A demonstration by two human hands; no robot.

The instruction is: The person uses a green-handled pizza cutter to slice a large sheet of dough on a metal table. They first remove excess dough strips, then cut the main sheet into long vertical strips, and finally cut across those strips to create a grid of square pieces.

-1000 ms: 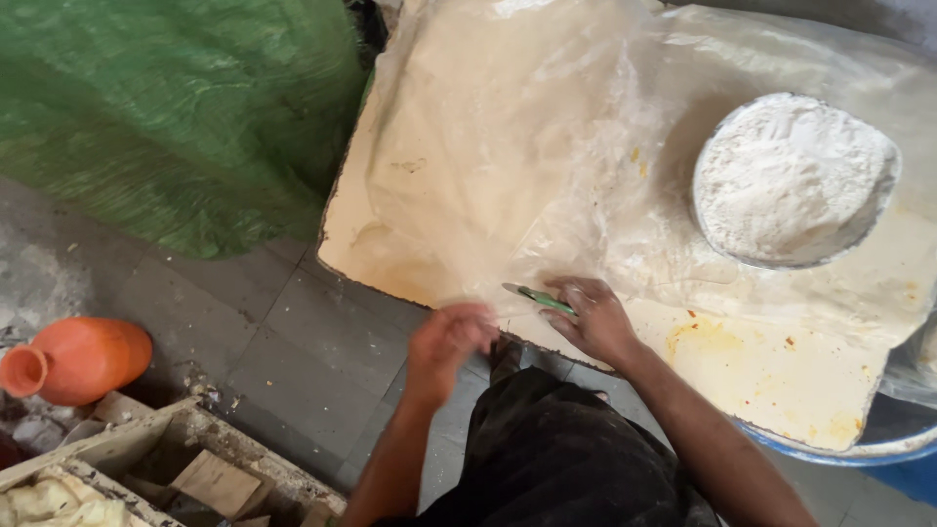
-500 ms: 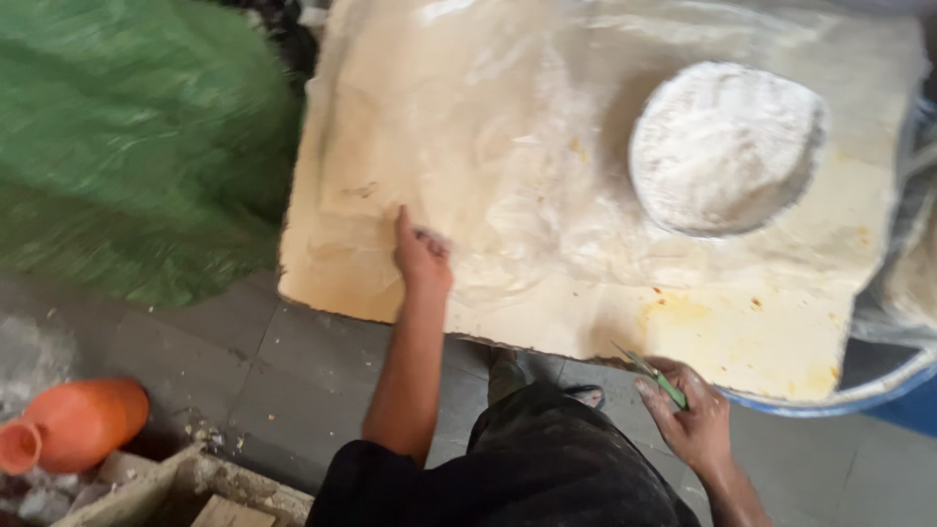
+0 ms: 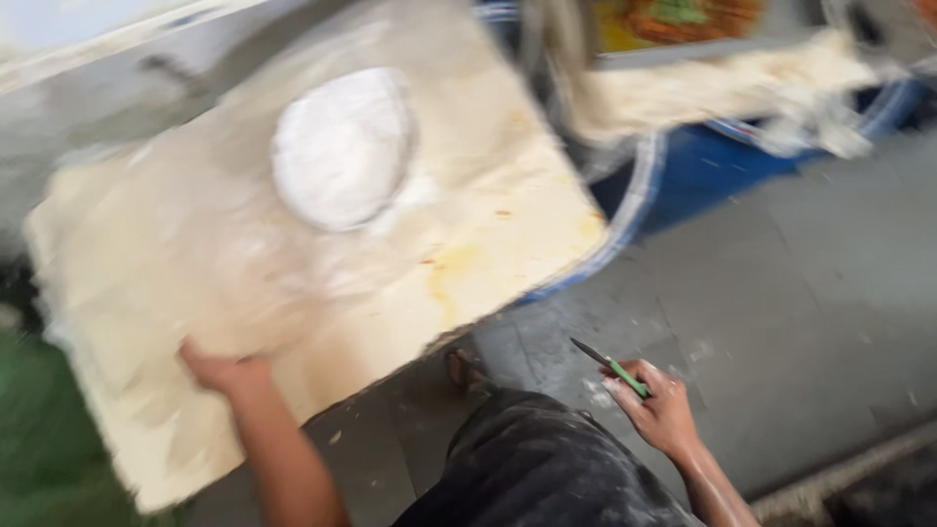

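Green-handled and dark-bladed, the small knife (image 3: 610, 367) sits in your right hand (image 3: 659, 410), whose fingers are curled around the handle so that the blade points up and to the left, out over the grey stone floor (image 3: 781, 293). That hand hangs well clear of the board, just beside your dark, flour-dusted trouser leg (image 3: 537, 468).

Your left hand (image 3: 223, 371) lies on the near edge of the wide, pale, flour-coated flat board (image 3: 195, 273), fingers pressed down against its surface (the blur hides whether they grip the edge or merely rest there). Further up the board, well apart from that hand, sits a round white heap of flour in a shallow dish (image 3: 342, 146). A yellowish stain marks the board's right corner.

Past the board's right edge stands a blue plastic tub (image 3: 703, 166) with pale cloth or dough draped over its rim. A green sheet (image 3: 39, 439) shows at the lower left, partly beneath the board.
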